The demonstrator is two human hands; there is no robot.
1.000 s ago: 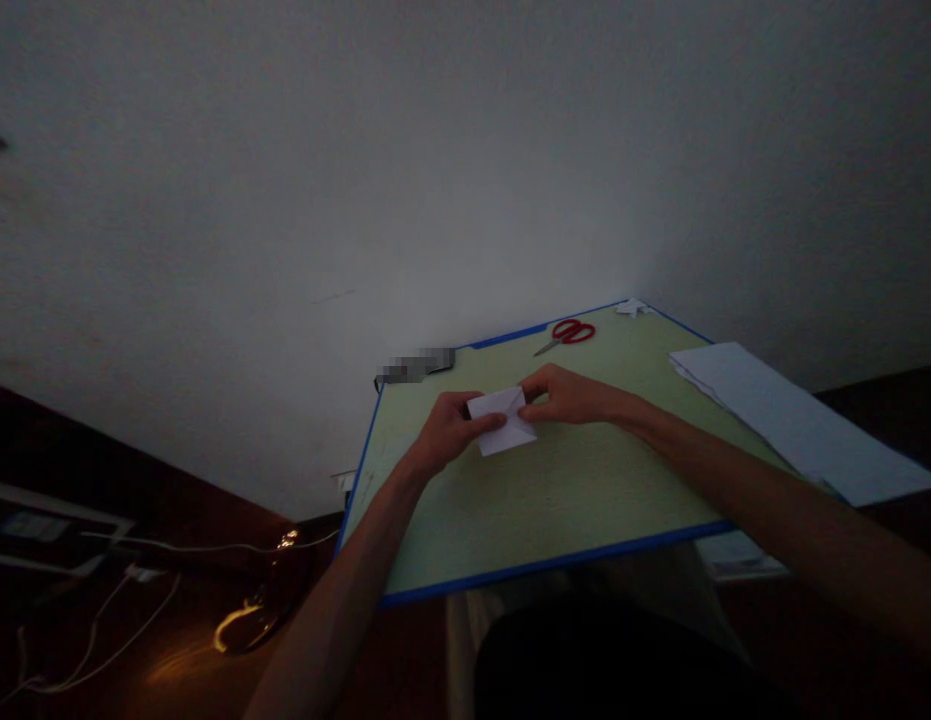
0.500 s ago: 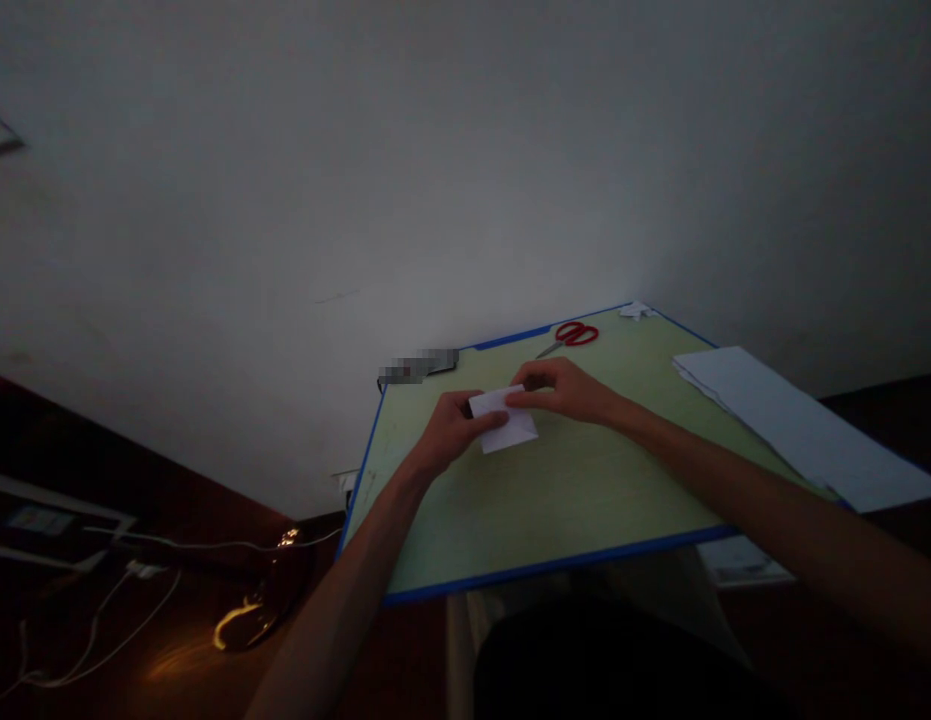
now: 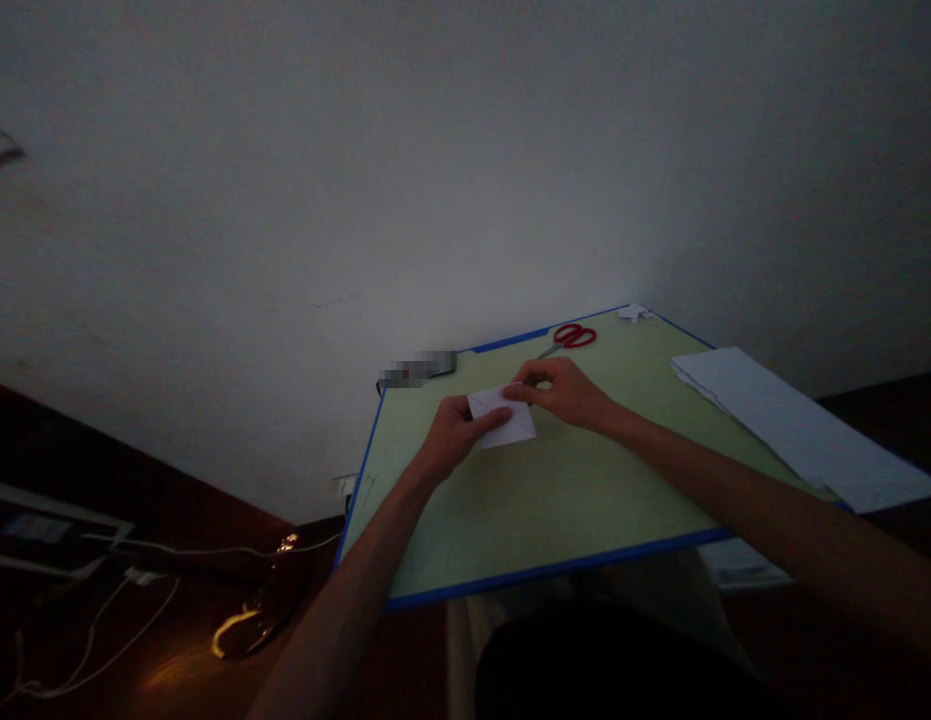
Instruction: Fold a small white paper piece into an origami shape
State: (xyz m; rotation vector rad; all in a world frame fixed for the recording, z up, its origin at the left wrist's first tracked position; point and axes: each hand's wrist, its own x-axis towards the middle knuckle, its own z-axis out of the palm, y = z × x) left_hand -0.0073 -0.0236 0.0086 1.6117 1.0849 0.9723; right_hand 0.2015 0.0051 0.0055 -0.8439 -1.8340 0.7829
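Note:
A small folded white paper [image 3: 510, 425] lies on a pale green board with a blue edge [image 3: 555, 500]. My left hand [image 3: 454, 432] grips the paper's left side, thumb on top. My right hand [image 3: 562, 390] pinches the paper's upper edge with curled fingers. Both hands are closed on the same piece. The light is dim.
Red-handled scissors [image 3: 570, 337] lie at the board's far edge, a small white paper scrap [image 3: 634, 312] at the far corner. A stack of white sheets [image 3: 795, 420] rests on the right. A dark object [image 3: 416, 368] sits at the far left corner. Cables [image 3: 97, 610] trail on the floor at left.
My right hand has slid leftwards along the paper's top edge. The left hand has kept its hold on the paper.

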